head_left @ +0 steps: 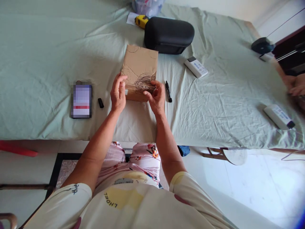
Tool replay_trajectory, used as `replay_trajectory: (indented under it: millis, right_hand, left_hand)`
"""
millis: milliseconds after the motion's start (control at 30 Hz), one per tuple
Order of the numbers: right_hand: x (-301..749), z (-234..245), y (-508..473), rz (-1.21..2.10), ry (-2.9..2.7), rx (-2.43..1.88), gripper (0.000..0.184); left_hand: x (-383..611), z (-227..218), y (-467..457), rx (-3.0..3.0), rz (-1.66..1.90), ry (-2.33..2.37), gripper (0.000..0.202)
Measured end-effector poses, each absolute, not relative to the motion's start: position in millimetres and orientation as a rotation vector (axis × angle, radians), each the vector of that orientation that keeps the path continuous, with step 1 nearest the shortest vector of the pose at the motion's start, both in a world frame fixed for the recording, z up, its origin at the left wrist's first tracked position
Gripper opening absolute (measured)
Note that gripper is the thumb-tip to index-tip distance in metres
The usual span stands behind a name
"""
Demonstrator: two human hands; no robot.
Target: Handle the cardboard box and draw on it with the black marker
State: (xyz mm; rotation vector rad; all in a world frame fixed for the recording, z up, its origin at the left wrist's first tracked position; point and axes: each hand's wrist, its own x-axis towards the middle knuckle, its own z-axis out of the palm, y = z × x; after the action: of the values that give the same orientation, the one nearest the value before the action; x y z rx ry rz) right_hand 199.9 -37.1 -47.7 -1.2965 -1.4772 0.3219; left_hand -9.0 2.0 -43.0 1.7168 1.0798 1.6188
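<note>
A brown cardboard box (139,62) lies on the cloth in front of me, with dark scribbled lines on its top, densest near the front right corner. My left hand (118,95) grips its left front edge, fingers on the top and side. At the right front corner, my right hand (157,97) is bent around the edge, thumb and fingers on the scribbled part. Just right of that hand lies a black marker (168,91) without its cap. A small black cap (100,103) rests to the left of my left hand.
Behind the box stands a black zip case (169,35), beside a yellow tape measure (141,21). A phone (81,100) lies at left. Two white-and-black devices (196,67) are at right, one nearer the edge. Another person's hand (297,90) shows at far right.
</note>
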Motion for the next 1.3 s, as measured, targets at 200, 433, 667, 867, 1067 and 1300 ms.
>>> replay_trajectory:
  millis: [200, 433, 667, 867, 1067, 1300]
  right_hand:
    - [197, -51, -34, 0.295, -1.449, -1.284, 0.055]
    - [191, -50, -35, 0.215, -1.410, -1.347, 0.050]
    - [197, -57, -32, 0.264, -1.419, -1.339, 0.045]
    - [195, -55, -30, 0.232, -1.434, -1.334, 0.047]
    - [191, -53, -30, 0.162, -1.413, -1.391, 0.049]
    - [193, -45, -31, 0.198, -1.436, -1.347, 0.051]
  left_hand:
    - [-6, -45, -2, 1.717, 1.631, 1.094, 0.059]
    - [-6, -45, -4, 1.729, 1.608, 1.120, 0.062]
    - [-5, -47, -6, 1.760, 1.618, 1.139, 0.062]
    - [-5, -48, -6, 1.792, 1.620, 1.136, 0.060]
    - [1, -52, -4, 1.877, 1.637, 1.191, 0.060]
    - [7, -52, -4, 1.888, 1.632, 1.263, 0.057]
